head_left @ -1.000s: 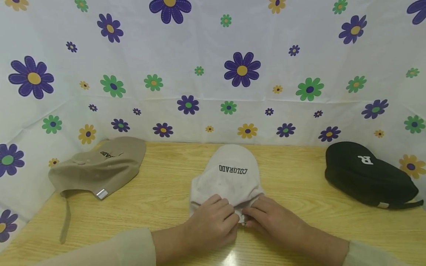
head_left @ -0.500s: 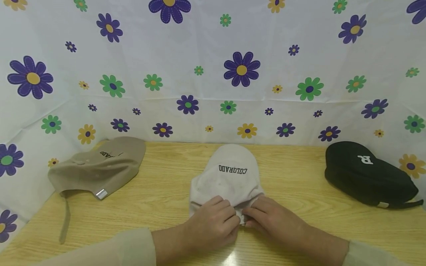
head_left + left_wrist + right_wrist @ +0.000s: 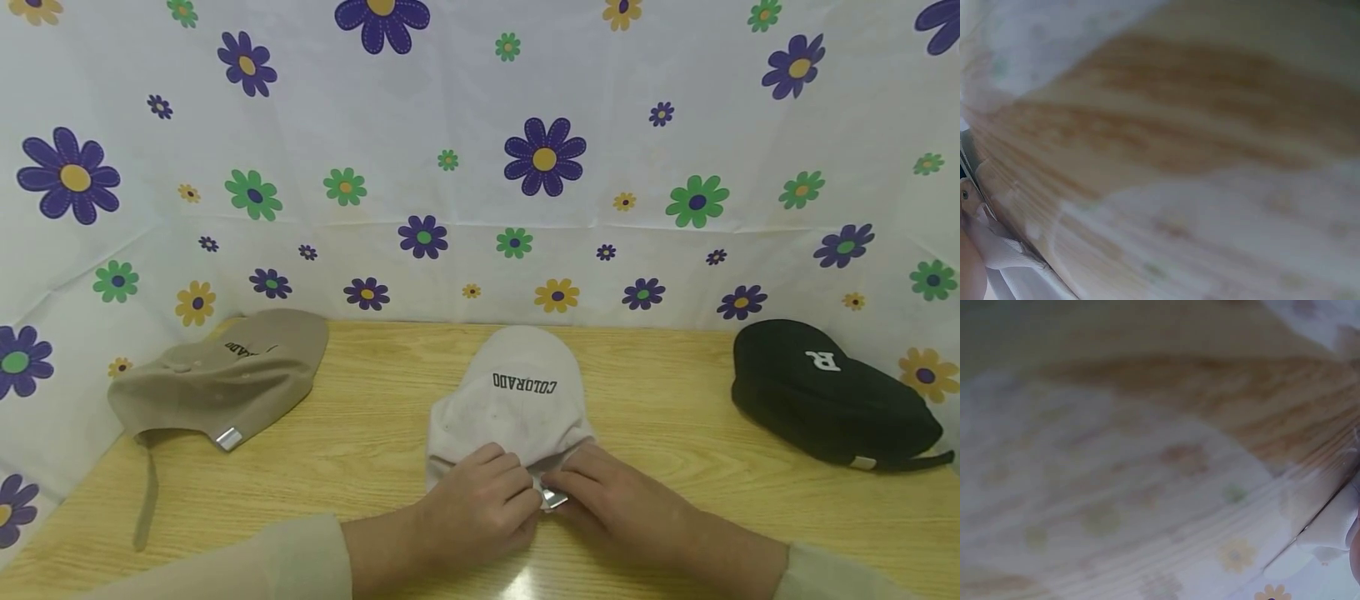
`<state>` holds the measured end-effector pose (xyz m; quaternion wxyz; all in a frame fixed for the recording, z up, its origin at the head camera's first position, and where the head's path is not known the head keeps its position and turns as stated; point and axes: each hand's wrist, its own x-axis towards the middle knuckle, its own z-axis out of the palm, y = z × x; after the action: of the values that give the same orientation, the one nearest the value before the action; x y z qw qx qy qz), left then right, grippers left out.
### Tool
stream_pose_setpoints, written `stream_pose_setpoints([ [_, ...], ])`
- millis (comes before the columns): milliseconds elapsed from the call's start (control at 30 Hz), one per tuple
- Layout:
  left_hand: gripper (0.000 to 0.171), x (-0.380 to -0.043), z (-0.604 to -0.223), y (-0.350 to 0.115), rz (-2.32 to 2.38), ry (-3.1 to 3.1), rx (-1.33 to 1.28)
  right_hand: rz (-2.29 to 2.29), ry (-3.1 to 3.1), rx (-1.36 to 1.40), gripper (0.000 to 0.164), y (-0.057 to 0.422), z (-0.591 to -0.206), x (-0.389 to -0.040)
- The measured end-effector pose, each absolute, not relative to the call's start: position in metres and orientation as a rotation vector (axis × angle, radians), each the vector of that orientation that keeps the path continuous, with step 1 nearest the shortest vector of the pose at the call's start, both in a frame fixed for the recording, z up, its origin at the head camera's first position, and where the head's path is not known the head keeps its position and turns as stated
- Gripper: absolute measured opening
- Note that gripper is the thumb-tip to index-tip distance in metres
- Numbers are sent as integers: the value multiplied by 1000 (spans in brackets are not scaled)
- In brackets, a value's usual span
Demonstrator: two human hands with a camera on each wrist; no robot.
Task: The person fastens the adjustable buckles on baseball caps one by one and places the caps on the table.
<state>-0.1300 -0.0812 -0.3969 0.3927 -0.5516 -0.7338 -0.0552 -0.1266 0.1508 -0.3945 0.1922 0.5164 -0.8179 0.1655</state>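
In L hand: pale cap, gripped at bk w/ curled fingers. Lying at ctr of table, brim away, "COLORADO" upside down in head view. Btwn hands: silver buckle. In R hand: same cap, pinched at bk nr buckle. Elsewhere, L to R: tan cap, strap trailing twd front; dark cap w/ white lettering, strap end sticking out. Behind: floral cloth.
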Motion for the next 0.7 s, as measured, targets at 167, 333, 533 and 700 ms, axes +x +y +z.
stream_pose_setpoints([
  [167,16,-130,-397,-81,-146,-1876,-1409,447,-2361,1423,27,152,-393,-125],
  [333,9,-130,-396,-80,-150,-1880,-1420,430,-2423,1400,26,152,-393,-124],
  [533,7,-129,-396,-80,-109,-1898,-1395,390,-2459,1384,24,152,-393,-125],
  [700,14,-129,-397,-82,-60,-1951,-1353,371,-2441,1388,24,151,-393,-125],
])
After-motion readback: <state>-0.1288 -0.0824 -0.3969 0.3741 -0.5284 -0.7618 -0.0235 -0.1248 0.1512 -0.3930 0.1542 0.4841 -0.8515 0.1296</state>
